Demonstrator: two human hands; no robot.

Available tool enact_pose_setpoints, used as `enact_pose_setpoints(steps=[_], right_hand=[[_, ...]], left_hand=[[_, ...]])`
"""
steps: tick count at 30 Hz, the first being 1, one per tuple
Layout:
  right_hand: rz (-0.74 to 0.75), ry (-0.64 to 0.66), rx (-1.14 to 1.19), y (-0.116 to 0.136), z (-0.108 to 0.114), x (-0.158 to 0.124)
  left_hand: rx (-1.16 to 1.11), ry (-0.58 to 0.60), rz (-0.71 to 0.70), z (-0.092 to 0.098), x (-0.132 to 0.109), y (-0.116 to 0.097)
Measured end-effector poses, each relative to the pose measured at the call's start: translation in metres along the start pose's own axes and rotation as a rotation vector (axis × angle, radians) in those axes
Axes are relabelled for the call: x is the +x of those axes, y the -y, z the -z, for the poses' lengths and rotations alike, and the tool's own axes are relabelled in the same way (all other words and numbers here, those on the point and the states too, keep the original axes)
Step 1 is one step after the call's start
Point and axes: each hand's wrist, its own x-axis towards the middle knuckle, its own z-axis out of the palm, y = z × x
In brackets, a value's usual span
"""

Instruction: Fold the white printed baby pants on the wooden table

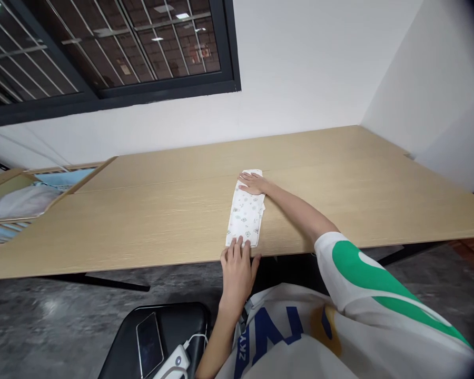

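A white cloth (245,215) with a small printed pattern lies on the wooden table, folded into a long strip that points away from me. My right hand (253,183) rests flat on its far end, fingers stretched out to the left. At the near end, by the table's front edge, my left hand (238,263) has its fingers spread, with the fingertips touching or just beside the cloth's lower edge. Neither hand grips the cloth. Along its right side the folded layers are slightly uneven.
The wide wooden table (150,210) reaches back to the white wall under a barred window (142,47). A wooden crib (82,181) with bedding adjoins its left end. Below, a black chair seat (122,337) holds a phone (149,345) and a white power bank (176,363) with a cable.
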Motion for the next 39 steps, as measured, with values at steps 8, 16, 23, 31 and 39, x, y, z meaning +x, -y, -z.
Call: enact_pose_setpoints(steps=[8, 16, 23, 31, 39], right_hand=[[0.011, 0.024, 0.005, -0.016, 0.012, 0.012], [0.222, -0.116, -0.066, 0.029, 0.026, -0.054], [0.313, 0.018, -0.046, 0.090, 0.007, -0.231], [0.280, -0.148, -0.161, 0.119, -0.018, -0.307], [0.214, -0.326, 0.213, 0.129, 0.065, -0.271]], left_hand=[[0.008, -0.005, -0.007, -0.005, 0.001, -0.012], [-0.119, 0.094, -0.154, 0.011, -0.006, -0.010], [-0.213, 0.086, -0.072, 0.013, 0.003, 0.022], [-0.476, 0.064, -0.188, 0.045, 0.003, 0.023], [-0.657, -0.562, -0.055, 0.057, -0.002, 0.002]])
